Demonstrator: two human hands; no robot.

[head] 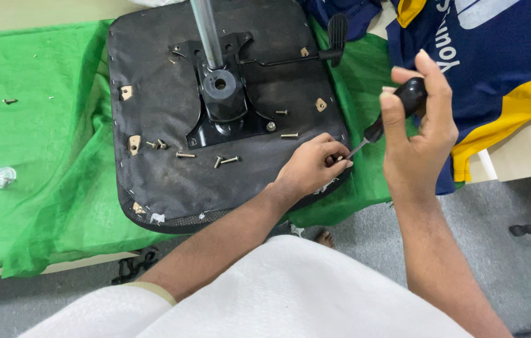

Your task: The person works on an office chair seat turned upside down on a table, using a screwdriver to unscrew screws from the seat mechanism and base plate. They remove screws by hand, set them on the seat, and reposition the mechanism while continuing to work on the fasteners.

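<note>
Between the two hands, a screwdriver [383, 122] slants down toward the near right edge of an upturned chair seat [165, 163]. Right hand [417, 134] is wrapped shut around its black handle. Left hand [311, 168] pinches the metal tip against the seat. Loose screws [228, 161] lie just left of that hand, on the seat; green cloth [40, 156] covers the desk beneath.

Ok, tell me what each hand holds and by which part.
Right hand grips a screwdriver by its black handle. Left hand fingers pinch something small at the tip, likely a screw.
</note>
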